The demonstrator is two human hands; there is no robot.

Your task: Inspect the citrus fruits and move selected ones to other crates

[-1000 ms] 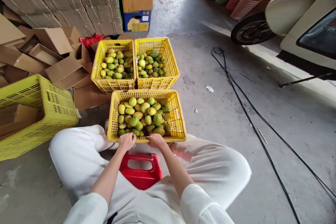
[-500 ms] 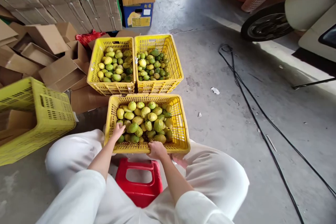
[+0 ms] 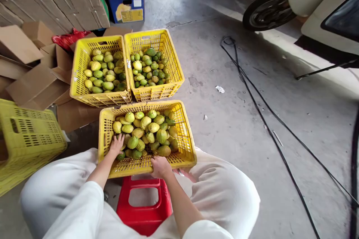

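The nearest yellow plastic crate point(image 3: 185, 145) rests at a slight slant between my knees, with many green-yellow lemons point(image 3: 153, 127) inside. My left hand point(image 3: 116, 145) reaches over its left side, fingers spread and touching the lemons at the near left corner; no lemon is held in it. On the near rim, my right hand point(image 3: 160, 167) is closed around the crate's edge, its fingertips partly hidden by the rim. Below this crate stands a red plastic stool point(image 3: 140, 214).
Beyond are two more lemon crates, a left one point(image 3: 78, 67) and a right one point(image 3: 175, 58). A yellow-green crate point(image 3: 36, 138) and loose cardboard boxes point(image 3: 33, 86) lie left. Black cable point(image 3: 269, 127) crosses the floor at right, near a parked scooter point(image 3: 331, 18).
My left hand's fingers have spread and lie on the lemons. My right hand stays on the near rim. The crates and floor have shifted left in view, and the near crate looks more slanted.
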